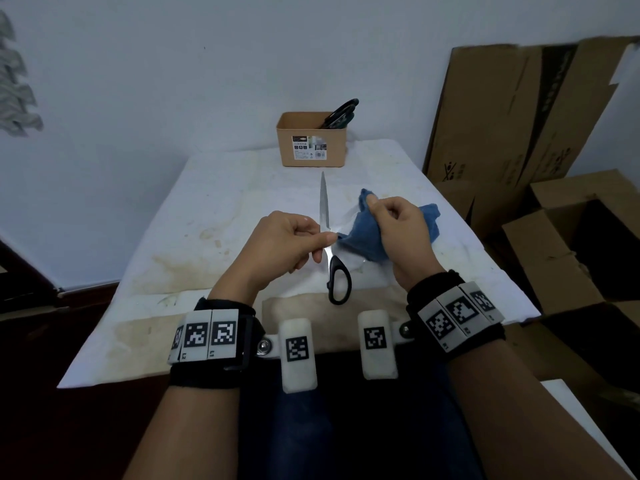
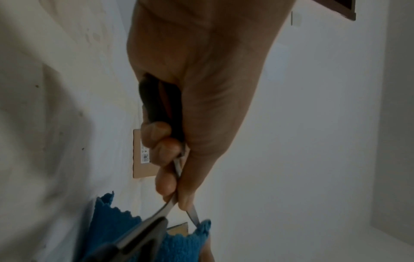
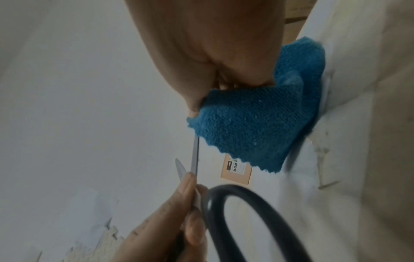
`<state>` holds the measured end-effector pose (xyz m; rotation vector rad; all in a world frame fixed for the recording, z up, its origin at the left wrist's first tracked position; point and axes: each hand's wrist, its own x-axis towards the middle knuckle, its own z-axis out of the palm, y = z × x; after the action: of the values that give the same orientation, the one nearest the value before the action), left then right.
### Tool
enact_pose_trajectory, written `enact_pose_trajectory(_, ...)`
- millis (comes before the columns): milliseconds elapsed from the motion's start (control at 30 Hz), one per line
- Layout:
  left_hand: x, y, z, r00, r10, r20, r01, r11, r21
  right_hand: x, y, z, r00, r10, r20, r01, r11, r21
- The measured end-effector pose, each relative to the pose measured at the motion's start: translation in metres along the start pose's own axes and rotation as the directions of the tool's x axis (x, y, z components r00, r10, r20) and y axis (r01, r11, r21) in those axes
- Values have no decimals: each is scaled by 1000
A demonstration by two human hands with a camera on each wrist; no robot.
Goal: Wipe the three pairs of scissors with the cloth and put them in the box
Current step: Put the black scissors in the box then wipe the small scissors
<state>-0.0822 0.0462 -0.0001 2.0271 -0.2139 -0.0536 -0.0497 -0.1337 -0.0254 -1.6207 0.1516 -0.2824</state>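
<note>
Above the desk, your left hand pinches the scissors mid-blade; your right hand grips the cloth. Wipe toward the tip, away from your fingers; the box waits at the far edge.

box behind held scissors, cloth right of them

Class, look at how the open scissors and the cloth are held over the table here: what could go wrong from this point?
1. The left hand pinches the bare blades of the open scissors, so a slip could cut a finger.
2. The right hand holds the cloth bunched against one blade; its fingers could slide onto the edge.
3. Held only near the pivot, the scissors could drop onto the table.
</note>
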Motion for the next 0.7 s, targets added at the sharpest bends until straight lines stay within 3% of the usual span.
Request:
enact_pose_trajectory(167, -1, 0, -7, 1000, 7, 3, -7, 1000, -1, 2, -3, -10, 990, 47, -134, -26, 988, 155)
enact_pose_trajectory(500, 4, -1, -5, 999, 33, -37, -30, 998, 61, -12, -2, 3, 993, 18, 120, -33, 992, 124)
enact_pose_trajectory(700, 0, 2, 2, 999, 43, -23, -42, 998, 38, -12, -2, 7, 991, -6, 137, 5, 1000, 12)
